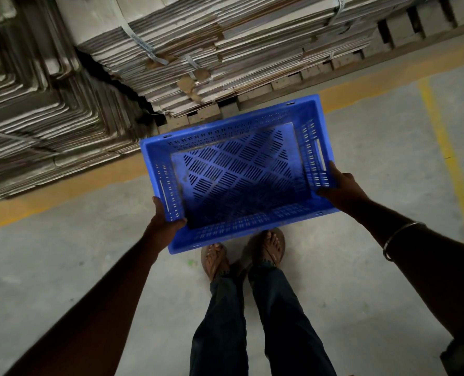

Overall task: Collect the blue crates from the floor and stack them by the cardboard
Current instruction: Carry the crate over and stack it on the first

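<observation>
An empty blue crate [236, 175] with slotted walls and floor hangs level in front of me, above the concrete floor. My left hand [165, 221] grips its near-left corner, thumb over the rim. My right hand [339, 185] holds the right short wall, fingers inside near the handle slot. Strapped bundles of flat cardboard [225, 47] are stacked just beyond the crate's far edge. No other crate shows.
A second tall cardboard stack [35, 109] stands at the left, with a dark gap between the two. A wide yellow floor stripe [71, 185] runs along the stacks' base, a thin yellow line [445, 147] at right. My sandalled feet [241, 253] stand under the crate's near edge.
</observation>
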Demonstrator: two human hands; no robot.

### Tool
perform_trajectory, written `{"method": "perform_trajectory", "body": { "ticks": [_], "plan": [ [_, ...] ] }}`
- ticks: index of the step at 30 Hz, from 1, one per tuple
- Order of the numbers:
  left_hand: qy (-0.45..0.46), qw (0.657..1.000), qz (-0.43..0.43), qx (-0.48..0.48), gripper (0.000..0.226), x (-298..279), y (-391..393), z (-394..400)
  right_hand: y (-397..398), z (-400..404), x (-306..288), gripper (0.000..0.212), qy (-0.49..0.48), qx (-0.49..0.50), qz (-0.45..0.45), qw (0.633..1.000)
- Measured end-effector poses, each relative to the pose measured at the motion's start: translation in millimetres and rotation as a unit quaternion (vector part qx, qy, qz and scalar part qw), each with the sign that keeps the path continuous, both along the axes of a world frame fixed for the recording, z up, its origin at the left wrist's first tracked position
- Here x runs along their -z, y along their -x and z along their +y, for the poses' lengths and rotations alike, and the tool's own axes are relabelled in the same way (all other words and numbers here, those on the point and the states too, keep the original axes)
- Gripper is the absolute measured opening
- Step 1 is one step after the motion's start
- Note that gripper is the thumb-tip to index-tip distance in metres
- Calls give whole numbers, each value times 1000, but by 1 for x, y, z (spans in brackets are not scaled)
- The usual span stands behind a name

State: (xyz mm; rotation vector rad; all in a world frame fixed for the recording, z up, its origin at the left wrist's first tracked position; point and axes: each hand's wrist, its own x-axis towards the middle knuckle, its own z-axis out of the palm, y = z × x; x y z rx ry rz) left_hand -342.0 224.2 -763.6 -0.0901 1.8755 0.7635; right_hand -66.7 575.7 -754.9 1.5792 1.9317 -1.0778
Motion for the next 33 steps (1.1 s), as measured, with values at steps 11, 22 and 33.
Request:
{"method": "perform_trajectory", "body": {
  "ticks": [11,22,33],
  "plan": [
    [108,987,84,85,99,0,-6,0,-5,-5,6,101,2,-22,-10,1000],
    [118,974,93,168,112,10,3,-9,-6,-11,10,106,-13,-57,-34,998],
    [132,964,122,194,110,20,0,-13,-9,-9,15,107,-23,-70,-29,997]
  ]
}}
